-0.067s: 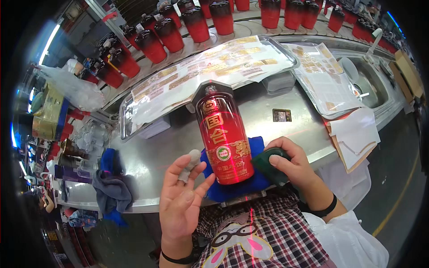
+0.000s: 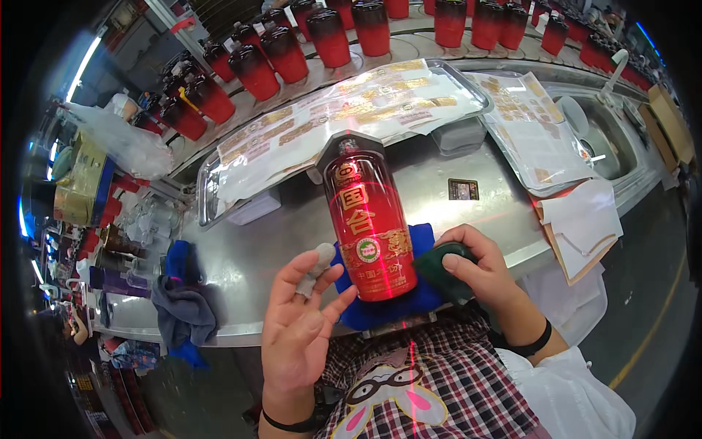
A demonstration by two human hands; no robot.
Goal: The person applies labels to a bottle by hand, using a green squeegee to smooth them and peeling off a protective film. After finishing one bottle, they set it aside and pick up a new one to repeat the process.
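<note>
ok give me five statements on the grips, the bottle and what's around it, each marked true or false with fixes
1. The right grip holds a green tool. True.
2. The cloth under the near bottle is red. False: it is blue.
3. The left grip is clenched in a fist. False: it is open, fingers spread, beside the near bottle.
4. The sink is to the right of the near bottle. True.
5. The back bottles are all white. False: they are red, darkening to black at the top.
</note>
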